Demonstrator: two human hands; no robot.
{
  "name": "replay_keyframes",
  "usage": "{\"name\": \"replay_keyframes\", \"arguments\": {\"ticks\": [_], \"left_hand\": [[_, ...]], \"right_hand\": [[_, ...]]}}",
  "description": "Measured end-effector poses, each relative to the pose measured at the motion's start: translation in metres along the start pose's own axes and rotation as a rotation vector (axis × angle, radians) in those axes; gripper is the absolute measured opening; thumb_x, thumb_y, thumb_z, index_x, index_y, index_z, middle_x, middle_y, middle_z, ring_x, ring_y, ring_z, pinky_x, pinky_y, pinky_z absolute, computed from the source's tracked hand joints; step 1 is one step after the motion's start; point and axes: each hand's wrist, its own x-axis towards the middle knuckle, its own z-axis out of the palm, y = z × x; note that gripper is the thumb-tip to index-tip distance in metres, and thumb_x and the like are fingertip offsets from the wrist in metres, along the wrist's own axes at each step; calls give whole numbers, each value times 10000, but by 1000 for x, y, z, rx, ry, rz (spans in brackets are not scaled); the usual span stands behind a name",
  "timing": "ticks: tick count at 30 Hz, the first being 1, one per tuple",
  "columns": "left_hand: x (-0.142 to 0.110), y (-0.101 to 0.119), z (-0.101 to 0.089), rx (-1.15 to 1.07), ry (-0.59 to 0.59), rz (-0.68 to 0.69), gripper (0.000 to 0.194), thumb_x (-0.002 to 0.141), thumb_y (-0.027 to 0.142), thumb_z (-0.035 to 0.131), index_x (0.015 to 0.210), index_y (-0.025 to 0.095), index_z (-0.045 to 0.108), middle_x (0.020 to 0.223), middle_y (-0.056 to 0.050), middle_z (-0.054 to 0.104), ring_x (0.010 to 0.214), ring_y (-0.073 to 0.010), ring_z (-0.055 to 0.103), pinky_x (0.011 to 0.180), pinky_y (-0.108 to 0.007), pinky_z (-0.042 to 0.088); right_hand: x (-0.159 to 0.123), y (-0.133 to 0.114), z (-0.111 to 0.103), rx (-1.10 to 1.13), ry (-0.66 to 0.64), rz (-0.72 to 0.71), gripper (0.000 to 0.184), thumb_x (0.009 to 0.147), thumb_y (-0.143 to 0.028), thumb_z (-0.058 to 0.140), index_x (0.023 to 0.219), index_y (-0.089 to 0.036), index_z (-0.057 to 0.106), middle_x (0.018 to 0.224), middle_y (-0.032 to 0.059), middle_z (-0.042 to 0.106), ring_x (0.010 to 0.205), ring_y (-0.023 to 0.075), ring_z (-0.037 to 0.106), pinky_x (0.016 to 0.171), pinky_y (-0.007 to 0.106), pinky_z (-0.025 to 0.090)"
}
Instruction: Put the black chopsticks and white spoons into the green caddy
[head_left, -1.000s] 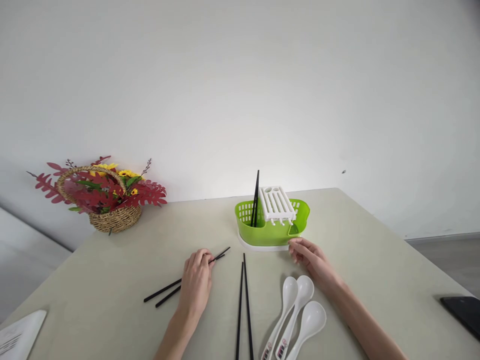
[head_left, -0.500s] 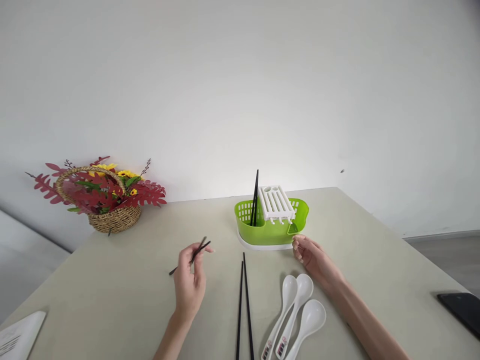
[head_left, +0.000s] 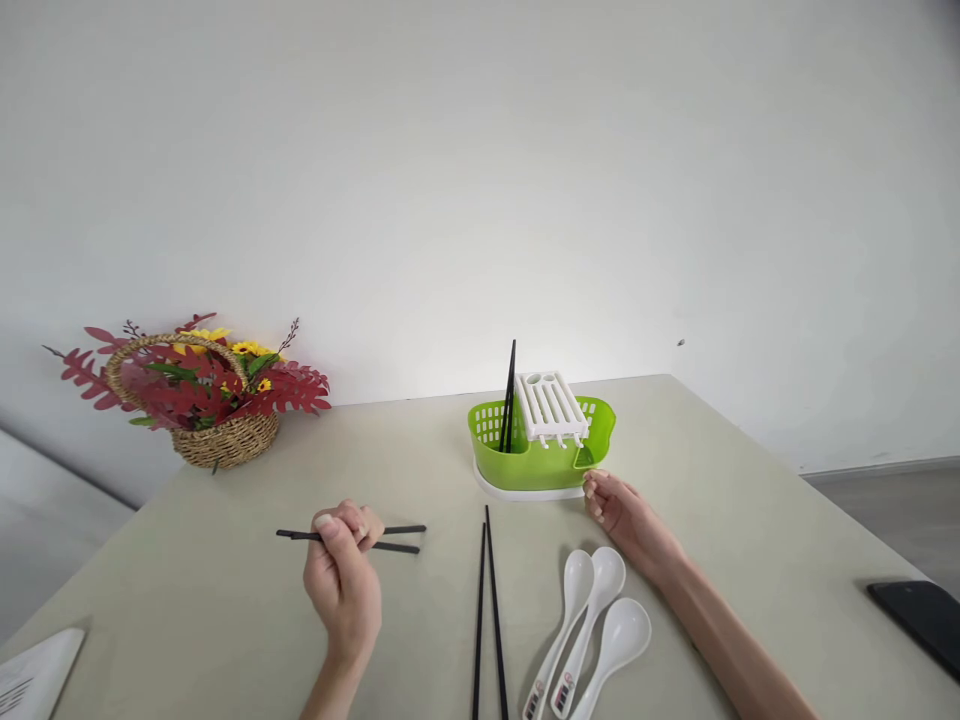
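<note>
Two black chopsticks point(head_left: 405, 529) lie crosswise in my left hand point(head_left: 345, 570), which is closed around them above the table's left-centre. My right hand point(head_left: 626, 515) rests beside the front right of a green cutlery basket point(head_left: 540, 468), its fingers curled together at the basket's white base; whether anything is between them I cannot make out. In the basket's left compartment more black chopsticks point(head_left: 508, 400) stand upright. A white slotted rack point(head_left: 553, 405) covers the basket's middle. Another pair of black chopsticks point(head_left: 495, 610) lies on the table between my hands, with three white spoons point(head_left: 626, 630) to their right.
A wicker basket point(head_left: 232, 440) of red and yellow artificial flowers stands at the back left by the wall. At the right edge lies a black phone point(head_left: 916, 618). A white object point(head_left: 41, 668) sits in the near left corner.
My left hand has moved left and turned, so the chopsticks in it now lie nearly level and point right. My right hand, the basket and the spoons stay in place.
</note>
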Motion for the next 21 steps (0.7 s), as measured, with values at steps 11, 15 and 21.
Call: {"name": "replay_keyframes", "arguments": {"ticks": [11,15,21], "left_hand": [[-5,1,-4,-35,-95,-23,497,1019,576,470,693,203,433,622,63,296,485,-72,280,465,-237,259],[-10,-3,-1,31,-188,-39,503,1013,609,450,696,220,411,612,57,309,495,-94,313,466,-248,293],[-5,-10,0,393,-217,-22,448,1033,585,404,802,222,525,850,-45,568,813,-188,559,717,-309,470]], "right_hand": [[0,1,0,13,-16,6,273,810,-472,820,877,-216,753,782,5,623,658,129,523,585,264,452],[-1,3,0,26,-37,-1,261,820,-452,823,891,-208,761,803,11,609,673,123,510,585,246,452],[-7,-1,3,-15,-50,-21,248,852,-451,793,916,-216,746,822,12,587,685,128,485,594,242,431]]}}
